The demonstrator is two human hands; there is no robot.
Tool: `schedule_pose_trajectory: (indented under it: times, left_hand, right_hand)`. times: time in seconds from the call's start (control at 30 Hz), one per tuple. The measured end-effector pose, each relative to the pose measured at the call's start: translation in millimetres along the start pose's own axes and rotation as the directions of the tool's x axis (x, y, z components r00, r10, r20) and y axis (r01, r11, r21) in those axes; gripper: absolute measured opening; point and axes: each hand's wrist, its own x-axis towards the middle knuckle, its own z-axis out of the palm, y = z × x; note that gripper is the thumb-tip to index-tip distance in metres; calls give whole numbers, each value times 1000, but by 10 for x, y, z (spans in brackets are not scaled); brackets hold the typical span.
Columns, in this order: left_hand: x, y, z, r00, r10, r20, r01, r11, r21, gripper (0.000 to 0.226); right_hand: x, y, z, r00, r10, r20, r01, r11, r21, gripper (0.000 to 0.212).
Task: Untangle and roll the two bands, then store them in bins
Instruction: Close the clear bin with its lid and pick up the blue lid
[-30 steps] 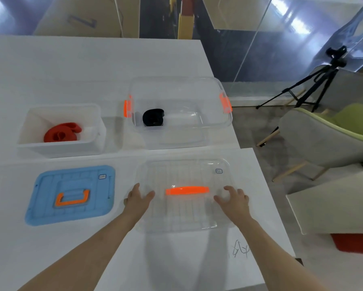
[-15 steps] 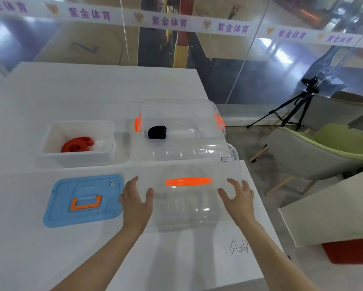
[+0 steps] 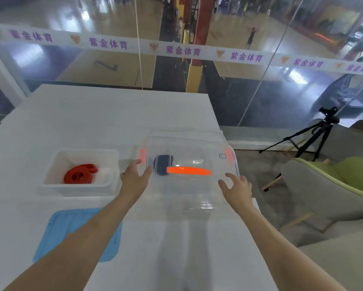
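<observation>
A rolled red band lies in the white bin at the left. A rolled black band lies in the clear bin with orange latches, seen through the lid. The clear lid with an orange handle hangs over that bin. My left hand grips the lid's left edge and my right hand grips its right edge.
A blue lid with an orange handle lies on the white table near its front left, partly under my left forearm. A tripod and a green-grey chair stand off the table's right edge. A glass wall is behind.
Both hands lifted the clear lid off the table and carried it away from me, over the clear bin. The view tilted up.
</observation>
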Motion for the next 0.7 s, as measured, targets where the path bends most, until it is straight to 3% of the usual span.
schedule_pose_trajectory:
  times: [0.1,0.23,0.37,0.47,0.7]
  left_hand:
    - [340,216,90,999,-51,16,51,999,-17,57]
    - [719,367,221,992,-114,47,119,988,-100,79]
    - [965,354,352,989,-111,93,120,989,-88,73]
    - [1033,246,451,994,-47,98,43,998,46,68]
    - [958,42,544,971,31,236,-129,902,413,117]
  right_hand:
    - [428,-151,-71,999,4,35,-3,1000,-31,50]
    - [907,-250,-117,997,-9,80,15,997,-70,50]
    - [1224,-271,-83,995,-29,97,38,995,-90,52]
    - [1315,-257,-10,983,-72,167,88,992,-90,57]
    - [1205,-138,160,983,-123,136,150,966,-210,65]
